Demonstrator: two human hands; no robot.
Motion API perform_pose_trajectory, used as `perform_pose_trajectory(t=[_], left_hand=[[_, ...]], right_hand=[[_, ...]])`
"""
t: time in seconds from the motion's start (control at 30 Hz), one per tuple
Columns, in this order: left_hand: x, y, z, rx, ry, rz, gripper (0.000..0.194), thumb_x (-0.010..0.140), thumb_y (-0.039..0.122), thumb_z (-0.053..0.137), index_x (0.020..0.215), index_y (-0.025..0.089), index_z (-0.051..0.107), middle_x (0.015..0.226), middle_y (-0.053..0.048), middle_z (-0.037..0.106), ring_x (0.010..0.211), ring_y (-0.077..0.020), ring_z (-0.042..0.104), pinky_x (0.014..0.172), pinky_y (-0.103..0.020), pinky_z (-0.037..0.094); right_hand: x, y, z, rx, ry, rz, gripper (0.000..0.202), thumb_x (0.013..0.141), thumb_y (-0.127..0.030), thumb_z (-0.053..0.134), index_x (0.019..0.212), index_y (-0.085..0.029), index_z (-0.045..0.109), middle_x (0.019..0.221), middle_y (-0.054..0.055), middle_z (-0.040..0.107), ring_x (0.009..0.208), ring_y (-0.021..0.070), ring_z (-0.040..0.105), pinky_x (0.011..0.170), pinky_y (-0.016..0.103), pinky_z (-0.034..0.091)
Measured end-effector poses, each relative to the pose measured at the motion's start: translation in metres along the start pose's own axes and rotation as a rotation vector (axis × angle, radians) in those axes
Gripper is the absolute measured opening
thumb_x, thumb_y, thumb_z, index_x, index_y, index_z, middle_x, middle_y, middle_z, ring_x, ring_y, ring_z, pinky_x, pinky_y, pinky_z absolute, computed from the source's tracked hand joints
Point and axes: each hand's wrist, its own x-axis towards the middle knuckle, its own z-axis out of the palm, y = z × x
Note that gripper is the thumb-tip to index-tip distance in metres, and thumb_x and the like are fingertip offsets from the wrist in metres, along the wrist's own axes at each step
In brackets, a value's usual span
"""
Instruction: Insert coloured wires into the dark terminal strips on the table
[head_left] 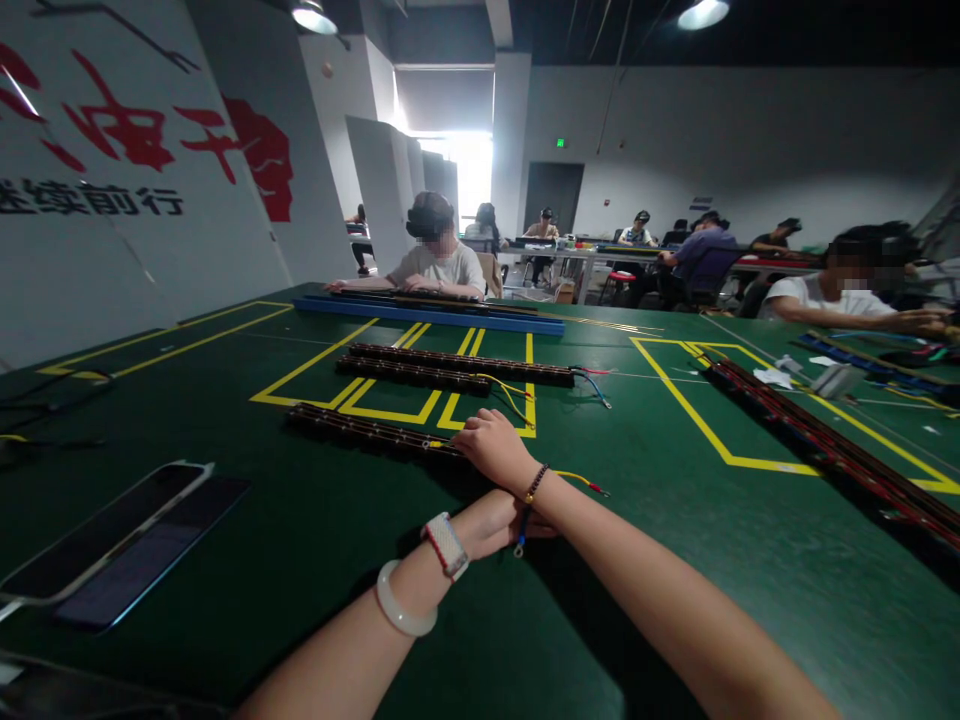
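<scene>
My arms cross over the near end of a long dark strip (367, 428) with pale ties along it, lying on the green table. My right hand (491, 448) lies over the strip's right part, its fingers curled down onto it. A yellow ring-ended lead (433, 444) shows beside those fingertips. Under my right wrist, my left hand (495, 522) is partly hidden; its fingers look closed, but what they hold cannot be made out. A blue wire with a ring terminal (520, 548) hangs by it. To the right sticks out a yellow wire with a red sleeve (589, 484).
Two more dark strips (465, 364) (412, 374) with coloured leads lie beyond, inside yellow tape outlines (300, 383). Two phones (157, 550) rest at left. A red-wired strip (817, 440) lies at right. Across the table, a person (450, 260) sits behind a blue channel (427, 315).
</scene>
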Motion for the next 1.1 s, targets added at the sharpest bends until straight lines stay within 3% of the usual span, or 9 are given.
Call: perform_pose_trajectory(t=[0.17,0.33,0.5,0.63,0.77,0.83,0.93,1.03,1.1], left_hand=[[0.001,-0.001,-0.001,-0.08,0.013,-0.073,0.026,0.085,0.025,0.05,0.102,0.012,0.062,0.099,-0.013,0.068,0.096,-0.0225,0.062,0.087,-0.038,0.047],[-0.001,-0.001,-0.003,-0.131,0.04,-0.121,0.022,0.083,0.025,0.053,0.095,0.01,0.064,0.093,-0.016,0.069,0.089,-0.0229,0.066,0.087,-0.038,0.049],[-0.006,0.005,-0.002,-0.171,0.048,-0.147,0.019,0.085,0.021,0.051,0.094,0.008,0.062,0.094,-0.018,0.068,0.092,-0.0239,0.067,0.093,-0.041,0.047],[-0.007,0.011,0.003,-0.202,0.091,-0.18,0.019,0.088,0.015,0.042,0.096,0.005,0.057,0.087,-0.017,0.068,0.086,-0.0229,0.069,0.094,-0.044,0.046],[-0.007,0.015,0.008,-0.134,0.121,-0.205,0.02,0.09,0.02,0.042,0.099,0.006,0.054,0.082,-0.015,0.067,0.083,-0.0207,0.069,0.088,-0.038,0.049],[-0.008,0.019,0.008,0.043,0.117,-0.214,0.027,0.092,0.029,0.04,0.103,0.008,0.054,0.072,-0.009,0.065,0.073,-0.0187,0.068,0.075,-0.034,0.051],[-0.012,0.029,0.007,0.549,0.183,-0.246,0.037,0.091,0.041,0.037,0.095,0.012,0.058,0.057,0.0,0.055,0.049,-0.0137,0.058,0.054,-0.026,0.045],[-0.018,0.04,0.006,1.125,0.252,-0.17,0.038,0.091,0.042,0.037,0.077,0.016,0.061,0.059,0.0,0.056,0.051,-0.0135,0.055,0.054,-0.025,0.039],[-0.023,0.045,0.004,1.419,0.228,-0.079,0.036,0.091,0.039,0.037,0.076,0.017,0.061,0.068,-0.004,0.062,0.061,-0.0161,0.058,0.059,-0.026,0.039]], right_hand=[[-0.005,0.004,-0.002,0.068,0.013,-0.013,0.018,0.093,-0.027,0.052,0.099,-0.024,0.068,0.089,0.004,0.065,0.086,0.0198,0.05,0.078,0.031,0.034],[-0.033,0.019,-0.017,0.237,0.184,0.114,0.039,0.091,-0.034,0.055,0.128,-0.024,0.052,0.118,0.007,0.058,0.104,0.0202,0.05,0.089,0.033,0.037],[-0.096,0.05,-0.027,0.25,0.235,0.254,0.027,0.092,-0.032,0.051,0.117,-0.023,0.059,0.109,0.007,0.062,0.102,0.0206,0.054,0.088,0.035,0.039],[-0.144,0.069,-0.013,0.198,0.148,0.319,0.018,0.09,-0.033,0.055,0.102,-0.024,0.066,0.091,0.004,0.066,0.085,0.0189,0.058,0.077,0.032,0.04],[-0.164,0.076,0.002,0.191,0.081,0.328,0.016,0.091,-0.03,0.055,0.098,-0.024,0.068,0.082,0.002,0.068,0.076,0.0176,0.058,0.072,0.03,0.038],[-0.164,0.076,0.005,0.191,0.08,0.325,0.016,0.091,-0.028,0.054,0.097,-0.024,0.068,0.083,0.003,0.069,0.076,0.0175,0.058,0.072,0.029,0.038],[-0.162,0.076,0.004,0.176,0.091,0.341,0.016,0.091,-0.027,0.054,0.094,-0.022,0.069,0.082,0.003,0.069,0.077,0.0178,0.057,0.072,0.029,0.037],[-0.16,0.075,0.001,0.159,0.095,0.348,0.016,0.091,-0.027,0.054,0.093,-0.022,0.069,0.081,0.003,0.069,0.076,0.0173,0.056,0.071,0.028,0.037],[-0.161,0.074,-0.001,0.144,0.095,0.353,0.016,0.092,-0.027,0.053,0.093,-0.022,0.069,0.081,0.003,0.068,0.075,0.0167,0.056,0.07,0.028,0.036]])
